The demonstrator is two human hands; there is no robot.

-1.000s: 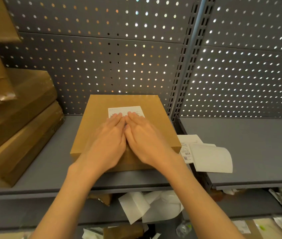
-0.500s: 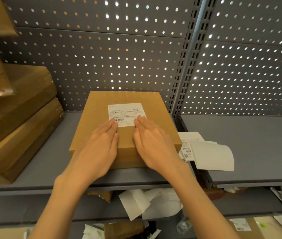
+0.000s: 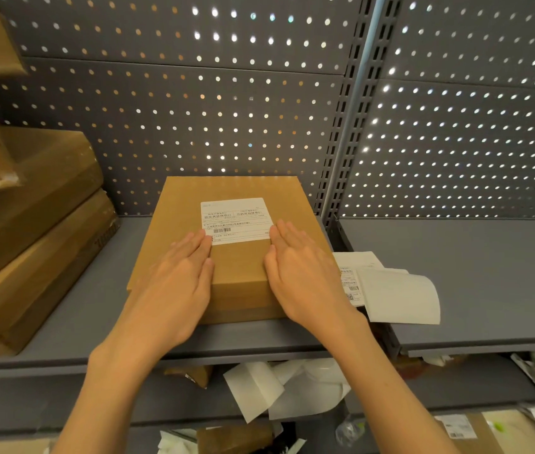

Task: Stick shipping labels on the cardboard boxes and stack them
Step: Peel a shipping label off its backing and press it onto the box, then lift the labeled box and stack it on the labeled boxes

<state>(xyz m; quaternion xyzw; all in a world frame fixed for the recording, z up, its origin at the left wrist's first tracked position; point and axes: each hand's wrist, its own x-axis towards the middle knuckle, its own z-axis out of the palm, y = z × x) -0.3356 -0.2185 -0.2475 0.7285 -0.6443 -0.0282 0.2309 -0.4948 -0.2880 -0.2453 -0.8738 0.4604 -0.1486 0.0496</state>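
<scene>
A cardboard box (image 3: 236,257) lies flat on a grey metal shelf (image 3: 96,309), its far edge close to the perforated back panel (image 3: 194,119). A white shipping label (image 3: 236,221) with printed text and a barcode is stuck on the box top, toward its far half.

Both hands lie flat on the box top with fingers straight and together, palms down, gripping nothing. The left hand (image 3: 177,283) covers the near left part of the lid; its fingertips (image 3: 205,239) touch the label's near left corner. The right hand (image 3: 305,280) covers the near right part; its fingertips (image 3: 279,229) touch the label's right edge near the lower corner. Between the two hands a strip of bare cardboard shows, and the label sits just beyond the fingertips, almost wholly uncovered.

Left of the left hand, well apart from it, a leaning stack of larger cardboard boxes (image 3: 30,224) rests on the same shelf. Right of the right hand, just beside the wrist, loose white label sheets (image 3: 397,296) lie over the joint between this shelf and the neighbouring shelf; one shows print and a small barcode, another curls up at its corner. Below the forearms, on a lower level, lie crumpled white backing papers (image 3: 292,388) and scraps of brown cardboard (image 3: 233,437).
</scene>
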